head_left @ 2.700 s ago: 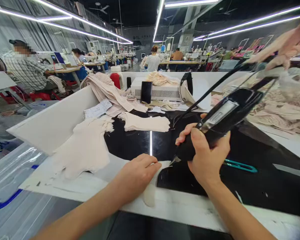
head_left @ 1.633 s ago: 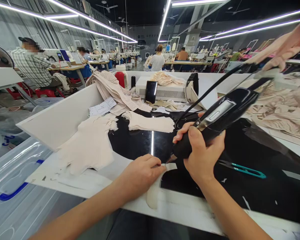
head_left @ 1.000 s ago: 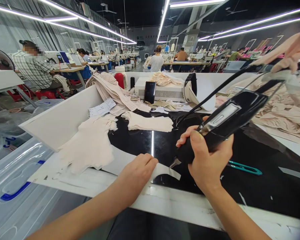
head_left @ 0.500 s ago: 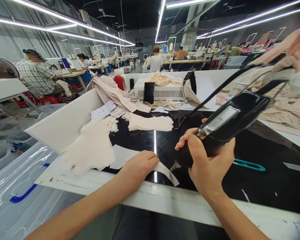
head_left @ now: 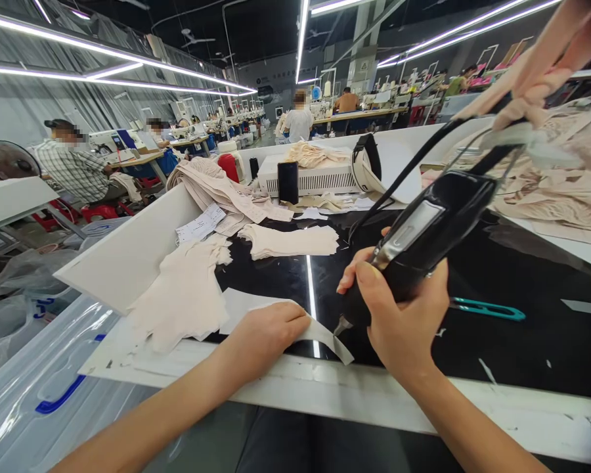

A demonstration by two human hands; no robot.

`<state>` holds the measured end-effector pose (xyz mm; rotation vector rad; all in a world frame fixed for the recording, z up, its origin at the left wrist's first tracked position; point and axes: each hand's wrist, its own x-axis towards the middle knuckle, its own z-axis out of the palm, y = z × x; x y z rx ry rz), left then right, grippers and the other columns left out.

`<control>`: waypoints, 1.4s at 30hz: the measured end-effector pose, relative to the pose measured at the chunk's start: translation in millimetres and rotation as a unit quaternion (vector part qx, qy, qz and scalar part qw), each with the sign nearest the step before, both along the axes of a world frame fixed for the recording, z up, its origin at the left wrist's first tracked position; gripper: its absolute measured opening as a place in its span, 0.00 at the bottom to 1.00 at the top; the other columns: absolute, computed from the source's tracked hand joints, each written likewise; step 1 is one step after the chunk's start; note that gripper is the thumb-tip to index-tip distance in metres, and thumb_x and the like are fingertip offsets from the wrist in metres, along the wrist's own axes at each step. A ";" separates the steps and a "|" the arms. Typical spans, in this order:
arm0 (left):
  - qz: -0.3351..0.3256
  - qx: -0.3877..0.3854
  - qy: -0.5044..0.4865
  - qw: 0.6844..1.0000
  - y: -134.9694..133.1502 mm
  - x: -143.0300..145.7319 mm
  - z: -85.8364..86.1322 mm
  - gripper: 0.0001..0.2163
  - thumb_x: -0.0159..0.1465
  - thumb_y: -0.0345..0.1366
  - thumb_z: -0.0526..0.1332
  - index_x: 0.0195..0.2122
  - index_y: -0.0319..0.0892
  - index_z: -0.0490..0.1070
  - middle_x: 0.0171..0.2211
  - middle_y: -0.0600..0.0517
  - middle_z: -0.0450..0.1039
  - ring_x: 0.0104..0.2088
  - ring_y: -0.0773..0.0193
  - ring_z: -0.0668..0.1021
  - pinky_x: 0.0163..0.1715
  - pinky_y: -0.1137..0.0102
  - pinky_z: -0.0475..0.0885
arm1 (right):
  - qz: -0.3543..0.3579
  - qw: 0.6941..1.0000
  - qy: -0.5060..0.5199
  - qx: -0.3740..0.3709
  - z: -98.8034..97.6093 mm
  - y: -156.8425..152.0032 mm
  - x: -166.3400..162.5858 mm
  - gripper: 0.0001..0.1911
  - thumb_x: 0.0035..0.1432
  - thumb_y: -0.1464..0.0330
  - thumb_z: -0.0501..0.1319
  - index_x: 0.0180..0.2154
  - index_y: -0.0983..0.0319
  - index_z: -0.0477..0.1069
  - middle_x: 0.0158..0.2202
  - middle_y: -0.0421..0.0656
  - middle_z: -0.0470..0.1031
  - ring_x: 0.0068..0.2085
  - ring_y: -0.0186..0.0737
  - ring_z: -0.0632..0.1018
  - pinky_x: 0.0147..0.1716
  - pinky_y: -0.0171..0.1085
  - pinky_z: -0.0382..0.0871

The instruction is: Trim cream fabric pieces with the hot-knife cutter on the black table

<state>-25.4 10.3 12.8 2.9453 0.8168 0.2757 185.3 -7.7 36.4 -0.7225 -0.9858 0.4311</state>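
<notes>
My left hand (head_left: 270, 332) lies on a curved off-white fabric piece (head_left: 246, 303), fingers pressed together and holding it against the black work surface. My right hand (head_left: 404, 322) is wrapped around a black corded hand-held power tool (head_left: 438, 226). Its narrow metal tip (head_left: 342, 325) points down and meets the narrow right end of the fabric, which curves toward the front edge. To the left is a spread stack of cream fabric pieces (head_left: 182, 295), and behind the hands lies a second cream stack (head_left: 290, 241). A pair of teal thread snips (head_left: 490, 309) rests to the right.
A phone (head_left: 288, 182) leans against a white vented box (head_left: 320, 179). Folded beige fabric (head_left: 217, 187) and a printed paper (head_left: 201, 222) lie at back left. A black cable (head_left: 398, 180) runs up from the table. A clear plastic bin (head_left: 10, 394) stands left.
The camera view has shifted slightly. The tool's rear end appears farther left and its body a little steeper. Both hands keep their holds, and the tip stays by the fabric's end.
</notes>
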 end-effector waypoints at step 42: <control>-0.034 0.107 0.063 0.992 -30.0 4.8 -6.5 0.30 0.77 0.56 0.69 0.70 0.39 0.71 0.58 0.35 0.80 0.63 0.40 0.83 0.60 0.52 0.84 | 0.065 0.997 0.036 -0.011 1.1 9.4 -6.4 0.23 0.64 0.56 0.80 0.48 0.54 0.70 0.33 0.31 0.80 0.26 0.36 0.79 0.28 0.37 0.79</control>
